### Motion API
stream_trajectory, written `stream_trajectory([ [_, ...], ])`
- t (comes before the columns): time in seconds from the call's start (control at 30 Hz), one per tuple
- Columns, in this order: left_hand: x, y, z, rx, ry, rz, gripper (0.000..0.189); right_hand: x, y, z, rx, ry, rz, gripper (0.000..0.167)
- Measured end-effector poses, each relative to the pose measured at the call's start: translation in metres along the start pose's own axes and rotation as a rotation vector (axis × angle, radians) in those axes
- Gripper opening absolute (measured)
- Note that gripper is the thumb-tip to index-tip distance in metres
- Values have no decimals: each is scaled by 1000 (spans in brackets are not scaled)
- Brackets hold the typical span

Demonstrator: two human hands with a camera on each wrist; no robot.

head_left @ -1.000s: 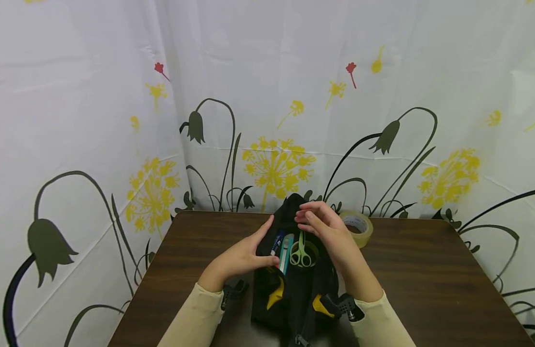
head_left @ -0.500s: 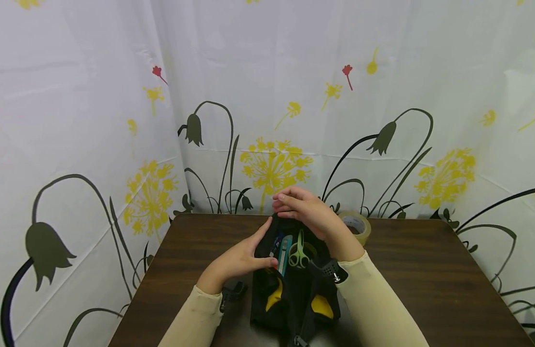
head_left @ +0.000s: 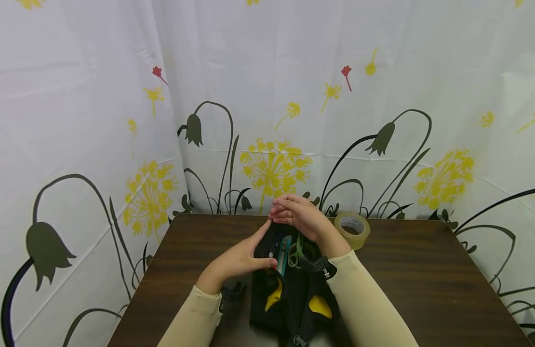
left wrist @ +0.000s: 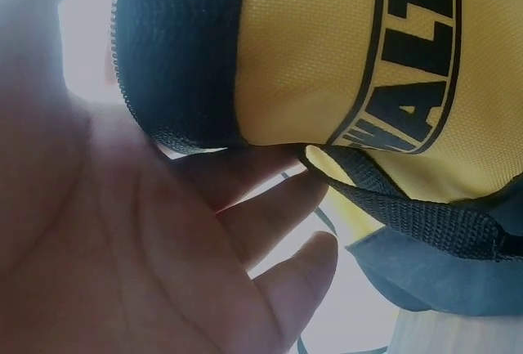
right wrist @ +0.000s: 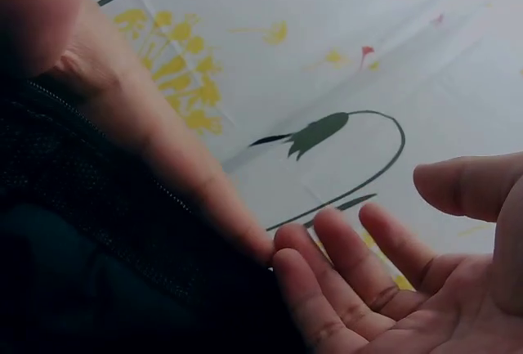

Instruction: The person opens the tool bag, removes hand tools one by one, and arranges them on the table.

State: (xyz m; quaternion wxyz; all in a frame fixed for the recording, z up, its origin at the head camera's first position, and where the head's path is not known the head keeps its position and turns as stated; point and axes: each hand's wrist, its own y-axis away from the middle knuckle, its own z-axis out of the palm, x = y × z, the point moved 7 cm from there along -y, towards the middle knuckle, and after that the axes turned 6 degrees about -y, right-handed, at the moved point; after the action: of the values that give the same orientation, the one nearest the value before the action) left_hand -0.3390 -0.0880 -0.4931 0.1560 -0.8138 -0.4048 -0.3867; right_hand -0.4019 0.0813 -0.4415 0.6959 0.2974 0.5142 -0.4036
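Passage: over tabletop [head_left: 423, 270], left of left fingers [left wrist: 278, 207] | Obstacles: scissors [head_left: 299, 245], nearside of right fingers [right wrist: 351, 252]; tape roll [head_left: 358, 241], right of them

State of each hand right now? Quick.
Left hand: open, spread against the bag, not gripping it.
Right hand: open, fingers loosely bent, holding nothing.

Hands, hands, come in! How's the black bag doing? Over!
Left hand at left edge of black bag. Right hand at far end, holding nothing. Bag open; right wrist mount partly hides green scissors.

Black-and-yellow bag [head_left: 299, 289], flower-patterned white curtain [head_left: 267, 106]
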Motion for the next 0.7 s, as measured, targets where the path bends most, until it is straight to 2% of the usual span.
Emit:
stream_trajectory([
  [0.13,1,-1,0,2,2,3,113,5,1,-4,17,3,2,17],
  [0.3,-1,-1,-1,4,1,-18,116,17,1,-9,50,38,75,18],
  [0.53,-4,0,0,1,7,-31,115,41,-4,-14,102,189,133,18],
  [0.7,-4,1,-1,1,13,-15,114,55,-4,-18,169,235,141,16],
])
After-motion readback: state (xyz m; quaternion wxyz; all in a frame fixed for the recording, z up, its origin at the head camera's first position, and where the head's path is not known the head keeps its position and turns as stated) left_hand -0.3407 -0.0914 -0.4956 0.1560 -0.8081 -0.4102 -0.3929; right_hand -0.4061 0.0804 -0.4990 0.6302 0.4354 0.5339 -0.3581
